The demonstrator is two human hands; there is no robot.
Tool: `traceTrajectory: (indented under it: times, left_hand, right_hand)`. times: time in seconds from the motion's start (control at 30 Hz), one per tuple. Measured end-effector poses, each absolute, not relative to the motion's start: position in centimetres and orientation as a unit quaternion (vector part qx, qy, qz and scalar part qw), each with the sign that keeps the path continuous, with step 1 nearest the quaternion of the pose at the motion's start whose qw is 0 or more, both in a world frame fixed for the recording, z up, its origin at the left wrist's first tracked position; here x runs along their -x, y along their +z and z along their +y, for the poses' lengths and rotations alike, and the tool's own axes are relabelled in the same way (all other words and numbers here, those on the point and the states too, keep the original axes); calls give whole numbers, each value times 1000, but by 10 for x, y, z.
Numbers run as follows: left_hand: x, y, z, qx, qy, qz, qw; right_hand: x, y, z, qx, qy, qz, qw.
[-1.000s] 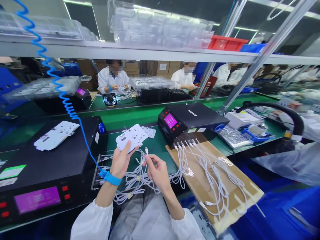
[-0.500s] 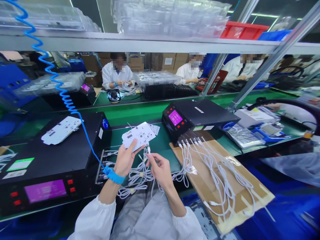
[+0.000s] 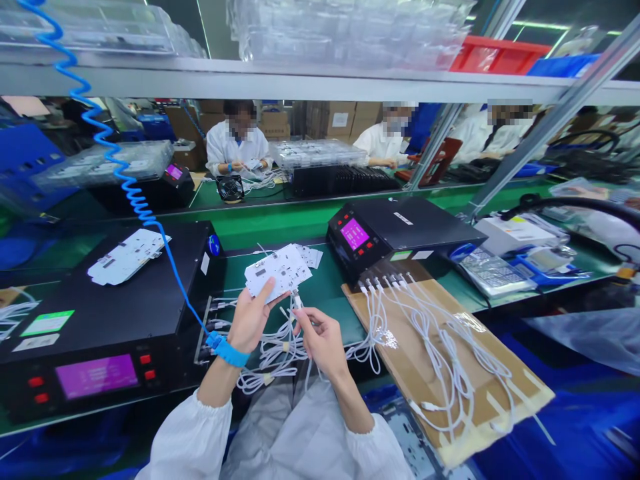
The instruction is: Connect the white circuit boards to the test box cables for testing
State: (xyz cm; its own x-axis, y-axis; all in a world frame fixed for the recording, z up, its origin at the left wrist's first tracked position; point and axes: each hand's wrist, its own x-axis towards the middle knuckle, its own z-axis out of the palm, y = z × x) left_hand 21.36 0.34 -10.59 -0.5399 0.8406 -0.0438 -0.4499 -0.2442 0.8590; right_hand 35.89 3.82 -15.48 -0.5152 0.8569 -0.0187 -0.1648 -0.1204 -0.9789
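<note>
My left hand [image 3: 253, 319], with a blue wrist strap [image 3: 231, 351] on its wrist, grips a white circuit board [image 3: 280, 270] by its near edge, thumb on top. Between the thumb and fingers of my right hand [image 3: 320, 333] is a white cable plug [image 3: 297, 300], held up at the board's lower right edge. It looks to be at the board's edge connector; whether it is fully in I cannot tell. Bundled white cables [image 3: 277, 360] lie beneath my hands. Another white board [image 3: 311, 256] lies just behind the held one.
A black box with a purple screen [image 3: 96, 377] stands at left, a white board [image 3: 129, 257] on top. A second black box [image 3: 405, 227] stands at right, its cables crossing a cardboard sheet [image 3: 400, 347]. A coiled blue cord [image 3: 130, 190] hangs at left. Co-workers sit opposite.
My view has shifted slightly, so the surroundings sit a little further right. Both hands keep nearly the same pose on the board and plug.
</note>
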Motion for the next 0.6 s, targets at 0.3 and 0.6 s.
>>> traceTrajectory:
  times: [0.3,0.6]
  left_hand:
    - [-209,-107,-2,-274,717,491,412]
    - [-212,-113,-1,-304,714,496,389]
  right_hand:
    - [-372,-150,50,320,664,-605,302]
    - [-362,-165,45,300,672,-570,366]
